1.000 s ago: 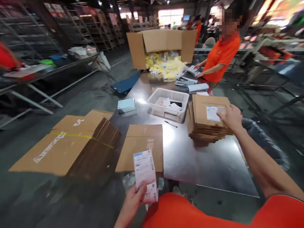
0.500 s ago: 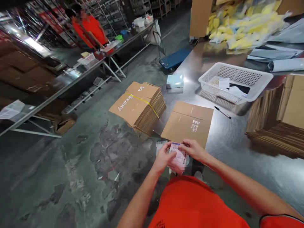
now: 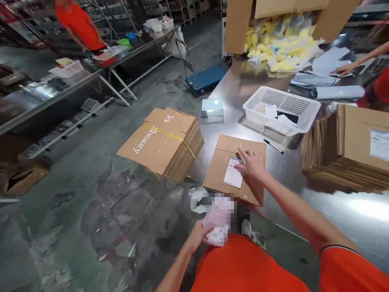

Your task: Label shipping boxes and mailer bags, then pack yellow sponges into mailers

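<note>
My left hand (image 3: 198, 235) is closed on a stack of shipping labels (image 3: 216, 221), held low in front of my red shirt and partly blurred out. On a flat brown cardboard box (image 3: 216, 172) at the table's near edge lies one white shipping label (image 3: 233, 178). My right hand (image 3: 254, 164) rests over this label's upper right part with its fingers spread, covering some of the print. Beyond it lies a black pen (image 3: 273, 146) on the metal table (image 3: 285, 178).
A strapped bundle of folded boxes (image 3: 164, 142) stands left, a pale blue box (image 3: 212, 107) behind. A white basket (image 3: 306, 115) holds papers. More folded cartons (image 3: 361, 134) stand right. A co-worker's hand (image 3: 346, 69) touches grey sheets. A blue cart (image 3: 206, 79) stands on the floor.
My hands have parted. The left has drawn the label stack down towards me; the right has moved up onto the box, where a label now lies. The view has turned right.
</note>
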Demonstrator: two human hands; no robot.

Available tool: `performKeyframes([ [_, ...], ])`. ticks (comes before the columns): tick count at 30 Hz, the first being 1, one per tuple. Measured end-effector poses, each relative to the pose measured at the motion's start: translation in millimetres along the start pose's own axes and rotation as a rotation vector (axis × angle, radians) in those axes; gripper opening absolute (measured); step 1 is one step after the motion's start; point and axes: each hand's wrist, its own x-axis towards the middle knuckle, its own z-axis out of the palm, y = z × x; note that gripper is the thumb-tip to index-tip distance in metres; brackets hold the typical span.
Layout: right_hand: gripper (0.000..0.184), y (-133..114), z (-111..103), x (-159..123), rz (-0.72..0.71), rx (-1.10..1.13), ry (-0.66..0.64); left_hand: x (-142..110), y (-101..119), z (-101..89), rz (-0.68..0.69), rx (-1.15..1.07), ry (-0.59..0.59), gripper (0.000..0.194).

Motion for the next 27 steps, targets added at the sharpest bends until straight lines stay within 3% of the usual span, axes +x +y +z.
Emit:
performKeyframes([
  [3,0.053,-13.6,8.5,-0.1,-0.090,0.003,-0.033,-9.4,3.5,-24.3,0.058,-0.033,0.180,0.047],
  [6,0.059,-41.7,32.5,-20.6,-0.181,0.051,-0.013,7.4,41.6,-27.9,0.218,-0.007,0.304,0.050],
  [9,0.072,-65.8,55.0,-61.5,-0.342,0.116,-0.044,33.4,77.7,-17.5,0.347,0.078,0.228,0.044],
  [12,0.065,-59.4,63.5,-105.1,-0.549,0.260,-0.108,41.0,88.8,-7.5,0.456,0.199,0.171,0.041],
  [13,0.061,-48.7,62.7,-115.9,-0.491,0.306,-0.065,37.8,87.8,-4.7,0.485,0.262,0.181,0.040],
  [14,0.058,-35.0,60.2,-124.1,-0.344,0.343,0.017,32.1,85.8,-1.4,0.506,0.331,0.193,0.039],
  [16,0.054,-4.0,50.8,-134.5,0.085,0.415,0.184,15.8,81.7,9.1,0.532,0.457,0.194,0.038],
  [18,0.054,22.5,36.3,-140.5,0.427,0.575,0.198,-3.2,81.6,26.3,0.545,0.517,0.132,0.038],
  [19,0.054,32.6,27.1,-142.9,0.509,0.697,0.152,-12.2,83.5,37.1,0.548,0.518,0.082,0.037],
  [21,0.057,49.7,4.0,-147.0,0.549,0.954,0.094,-27.0,91.4,60.5,0.539,0.488,-0.023,0.035],
  [22,0.059,59.6,-10.4,-149.1,0.554,1.049,0.125,-32.2,96.5,71.9,0.527,0.452,-0.047,0.037],
  [25,0.063,109.7,-63.8,-157.2,0.599,1.127,0.372,-39.1,109.9,99.5,0.422,0.286,-0.025,0.051],
  [27,0.060,165.1,-100.9,-163.3,0.621,1.040,0.577,-38.7,111.3,111.0,0.316,0.163,0.009,0.063],
])
